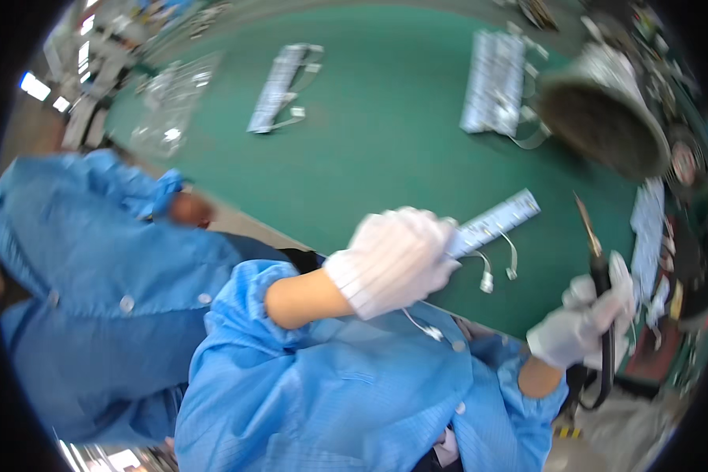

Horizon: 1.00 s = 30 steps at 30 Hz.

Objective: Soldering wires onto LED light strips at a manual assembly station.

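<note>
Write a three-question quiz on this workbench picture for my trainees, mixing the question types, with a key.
1. Multiple choice: what does the right hand hold?
A) a brush
B) a soldering iron
C) a pair of pliers

2. True or false: the tip touches the strip held in the left hand.

3. Fill in the blank: the table top is ____ in colour.

Key:
1. B
2. False; a gap shows between them.
3. green
</note>
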### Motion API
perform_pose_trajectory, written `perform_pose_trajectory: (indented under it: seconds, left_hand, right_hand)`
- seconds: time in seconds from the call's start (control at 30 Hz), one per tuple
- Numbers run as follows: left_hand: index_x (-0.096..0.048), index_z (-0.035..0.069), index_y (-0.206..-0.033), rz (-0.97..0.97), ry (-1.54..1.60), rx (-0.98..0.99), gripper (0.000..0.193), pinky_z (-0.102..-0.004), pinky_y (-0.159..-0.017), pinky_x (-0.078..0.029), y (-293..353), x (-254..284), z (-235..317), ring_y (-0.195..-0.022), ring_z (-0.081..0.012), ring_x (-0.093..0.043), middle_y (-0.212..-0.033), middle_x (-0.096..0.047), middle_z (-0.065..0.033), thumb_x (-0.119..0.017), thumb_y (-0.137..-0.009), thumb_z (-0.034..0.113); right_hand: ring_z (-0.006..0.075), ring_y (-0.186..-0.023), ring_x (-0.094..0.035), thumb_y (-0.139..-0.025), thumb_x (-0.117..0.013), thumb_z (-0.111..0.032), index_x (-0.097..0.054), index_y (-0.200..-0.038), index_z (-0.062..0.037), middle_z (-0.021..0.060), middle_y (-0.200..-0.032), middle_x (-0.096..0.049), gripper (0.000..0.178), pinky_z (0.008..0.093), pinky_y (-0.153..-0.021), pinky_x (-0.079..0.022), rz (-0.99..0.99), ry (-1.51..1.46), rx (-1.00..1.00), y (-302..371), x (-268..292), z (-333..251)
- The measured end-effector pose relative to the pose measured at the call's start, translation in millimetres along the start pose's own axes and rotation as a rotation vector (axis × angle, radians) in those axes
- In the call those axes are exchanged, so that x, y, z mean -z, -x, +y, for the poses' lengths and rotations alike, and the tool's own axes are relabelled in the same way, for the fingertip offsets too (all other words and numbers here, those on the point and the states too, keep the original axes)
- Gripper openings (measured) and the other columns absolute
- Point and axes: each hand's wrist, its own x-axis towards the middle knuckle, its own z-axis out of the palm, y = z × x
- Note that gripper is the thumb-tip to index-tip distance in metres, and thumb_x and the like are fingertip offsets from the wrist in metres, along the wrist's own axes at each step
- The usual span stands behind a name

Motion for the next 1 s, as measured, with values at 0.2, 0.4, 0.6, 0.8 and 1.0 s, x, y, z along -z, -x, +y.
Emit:
perform_pose_trajectory:
  seconds: [0.2,0.4,0.6,0.8,1.0]
  left_hand:
    - [-0.062,0.002,-0.11,0.506,0.299,0.253,0.04,-0.0367,-0.076,-0.053,-1,36,-80,-0.079,-0.0316,-0.068,-0.095,-0.069,-0.0179,-0.065,-0.085,0.033]
    - [-0.068,0.005,-0.103,0.735,-0.082,0.738,0.036,-0.0373,-0.085,-0.05,-24,88,-237,-0.092,-0.0318,-0.067,-0.097,-0.07,-0.0156,-0.062,-0.086,0.037]
    - [-0.07,0.007,-0.107,0.591,0.027,0.766,0.038,-0.0375,-0.089,-0.049,-15,70,-304,-0.099,-0.0316,-0.065,-0.106,-0.069,-0.0163,-0.061,-0.085,0.036]
    - [-0.069,0.008,-0.11,0.992,0.239,0.298,0.024,-0.0338,-0.087,-0.05,-64,66,-190,-0.102,-0.0248,-0.064,-0.111,-0.066,-0.0148,-0.064,-0.09,0.021]
    - [-0.063,0.005,-0.116,0.483,0.087,0.109,0.039,-0.0406,-0.091,-0.048,-163,68,-115,-0.098,-0.0343,-0.062,-0.109,-0.066,-0.0179,-0.057,-0.092,0.035]
  right_hand:
    - [0.0102,-0.059,-0.051,-0.099,-0.046,-0.019,-0.06,-0.104,0.0085,0.0155,-0.094,-0.065,0.031,0.0202,-0.047,-0.04,0.051,0.085,0.296,-1,-20,-4]
    - [0.0115,-0.056,-0.049,-0.099,-0.044,-0.018,-0.059,-0.1,0.0106,0.0184,-0.096,-0.065,0.033,0.0221,-0.048,-0.04,0.02,0.035,0.154,6,-9,9]
    - [0.0059,-0.057,-0.044,-0.099,-0.044,-0.023,-0.064,-0.106,0.0016,0.0058,-0.095,-0.061,0.032,0.0186,-0.046,-0.032,0.016,0.029,0.138,5,-14,3]
    - [0.0061,-0.051,-0.04,-0.098,-0.05,-0.025,-0.064,-0.101,0.0005,0.0055,-0.08,-0.061,0.03,0.0204,-0.044,-0.028,-0.017,-0.055,-0.011,9,-8,3]
    - [0.0098,-0.053,-0.053,-0.099,-0.046,-0.012,-0.056,-0.107,0.0077,0.0196,-0.095,-0.065,0.023,0.0215,-0.049,-0.044,-0.183,-0.083,0.016,-1,4,9]
